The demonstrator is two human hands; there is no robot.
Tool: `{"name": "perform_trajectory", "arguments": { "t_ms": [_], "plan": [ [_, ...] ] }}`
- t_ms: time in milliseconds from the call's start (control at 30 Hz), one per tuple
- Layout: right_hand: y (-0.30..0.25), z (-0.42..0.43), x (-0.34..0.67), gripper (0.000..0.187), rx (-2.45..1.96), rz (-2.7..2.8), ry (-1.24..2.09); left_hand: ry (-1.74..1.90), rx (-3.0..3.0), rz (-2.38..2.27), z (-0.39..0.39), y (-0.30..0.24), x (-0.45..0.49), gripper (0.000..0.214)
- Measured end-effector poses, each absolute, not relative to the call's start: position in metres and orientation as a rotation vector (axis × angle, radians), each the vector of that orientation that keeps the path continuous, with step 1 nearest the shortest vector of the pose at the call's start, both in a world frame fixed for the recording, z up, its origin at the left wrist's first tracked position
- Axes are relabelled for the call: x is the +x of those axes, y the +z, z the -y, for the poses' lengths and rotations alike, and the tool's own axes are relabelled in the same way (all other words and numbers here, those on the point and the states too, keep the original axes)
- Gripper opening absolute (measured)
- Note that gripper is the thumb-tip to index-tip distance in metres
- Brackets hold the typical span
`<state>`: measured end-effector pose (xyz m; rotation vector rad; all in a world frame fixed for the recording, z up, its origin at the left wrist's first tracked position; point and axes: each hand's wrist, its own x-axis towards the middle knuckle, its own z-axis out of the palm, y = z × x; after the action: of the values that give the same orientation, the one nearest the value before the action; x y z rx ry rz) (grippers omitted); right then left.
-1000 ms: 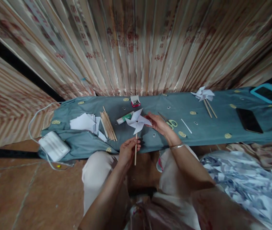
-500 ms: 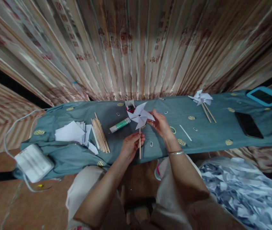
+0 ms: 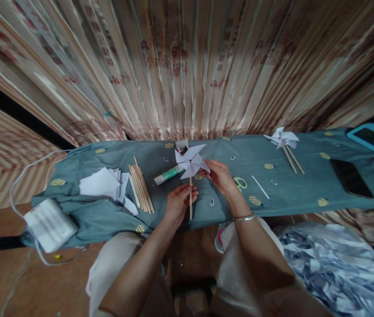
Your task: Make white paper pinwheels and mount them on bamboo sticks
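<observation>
A white paper pinwheel [image 3: 189,164] on a wooden stick stands roughly upright in front of me, with a small shiny pin at its centre. My left hand [image 3: 179,202] is closed around the stick below the blades. At the right side, the fingers of my right hand [image 3: 219,175] pinch the edge of one blade; their tips are partly hidden. Just behind the pinwheel lie a green and white glue stick [image 3: 167,175] and a small box [image 3: 182,145], partly covered by the blades. Beside my right wrist are the green handles of scissors [image 3: 240,183].
Bare wooden sticks [image 3: 141,189] and a stack of white paper pieces [image 3: 99,184] lie left, near a white power strip [image 3: 51,224]. Finished pinwheels [image 3: 282,138], a white strip [image 3: 260,187], a phone [image 3: 351,178] and a blue-framed tablet [image 3: 373,137] lie right. Paper scraps [image 3: 342,268] fill a bag below.
The pinwheel's blades have turned a little. My right hand has lowered slightly beside them, and more of the scissors' green handles shows. The whole view has shifted slightly.
</observation>
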<state>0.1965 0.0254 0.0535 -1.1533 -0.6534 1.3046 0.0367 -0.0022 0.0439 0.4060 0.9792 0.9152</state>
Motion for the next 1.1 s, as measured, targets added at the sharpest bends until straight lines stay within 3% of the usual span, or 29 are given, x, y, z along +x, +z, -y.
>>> {"name": "perform_trajectory", "arguments": {
  "t_ms": [367,1100],
  "plan": [
    [0.052,-0.024,0.191,0.044,-1.177,0.75,1.352,0.948,0.441,-0.943,-0.002,0.037,0.037,0.032],
    [0.053,-0.021,0.184,0.048,-1.14,0.79,1.395,0.993,0.468,-0.973,-0.003,0.031,0.038,0.039]
  ]
}}
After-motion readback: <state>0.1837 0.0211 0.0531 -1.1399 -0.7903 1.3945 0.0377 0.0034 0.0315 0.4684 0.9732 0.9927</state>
